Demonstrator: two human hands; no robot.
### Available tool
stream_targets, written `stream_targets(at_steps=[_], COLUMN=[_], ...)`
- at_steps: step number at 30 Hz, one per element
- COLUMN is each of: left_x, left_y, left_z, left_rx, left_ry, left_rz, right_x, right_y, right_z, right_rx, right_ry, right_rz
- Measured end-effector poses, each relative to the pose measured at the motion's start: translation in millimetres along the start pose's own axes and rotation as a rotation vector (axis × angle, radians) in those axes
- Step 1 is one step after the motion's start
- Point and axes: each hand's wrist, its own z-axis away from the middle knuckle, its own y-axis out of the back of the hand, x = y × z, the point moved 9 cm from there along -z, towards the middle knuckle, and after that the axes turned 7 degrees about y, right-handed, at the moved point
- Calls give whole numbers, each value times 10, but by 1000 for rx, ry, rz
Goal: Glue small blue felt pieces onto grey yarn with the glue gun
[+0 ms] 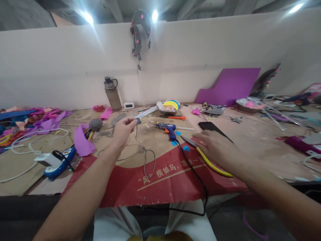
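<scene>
My left hand (126,129) is closed in a pinch on a small grey-blue piece (138,121). Grey yarn (145,160) hangs from that piece and trails in loose loops over the cardboard. My right hand (209,142) is low over scissors with yellow handles (213,166), close to a black phone (209,126). Motion smears its fingers, and whether they grip the scissors cannot be made out. Between the hands lies a blue glue gun (171,130) with a white glue stick (185,128) behind it. Small blue scraps (186,148) lie by the scissors' blades.
A red-printed cardboard sheet (120,187) covers the table's front. At left are a power strip (60,164), a ball of grey yarn (95,125) and heaped felt (47,124). Further back stand a bottle (112,95) and a bowl (168,108). The gun's black cord (198,177) hangs over the edge.
</scene>
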Motion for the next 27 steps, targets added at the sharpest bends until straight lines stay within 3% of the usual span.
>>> stream_targets(at_steps=[2, 5, 9, 12, 15, 20, 25, 27], left_x=[38, 117, 197, 196, 151, 98, 125, 115], left_y=[-16, -33, -37, -29, -31, -44, 52, 115], left_z=[19, 67, 120, 124, 107, 81, 47, 27], left_rx=[4, 20, 32, 28, 7, -14, 64, 109], left_ry=[-48, -120, -178, -175, -132, -67, -81, -64], left_rz=[-53, -139, -221, -233, -192, -135, -28, 72], right_x=[-330, -714, -997, -1097, -1089, -1036, -1406, -1314], right_y=[63, -149, -706, -906, -924, -789, -564, -496], right_z=[-262, -721, -1199, -1322, -1311, -1184, -1008, -939], right_rx=[157, 265, 211, 162, 141, 195, 28, -1], right_ry=[20, -11, -162, -195, -181, -176, 140, 177], right_rz=[-311, -814, -1286, -1433, -1388, -1074, -642, -432])
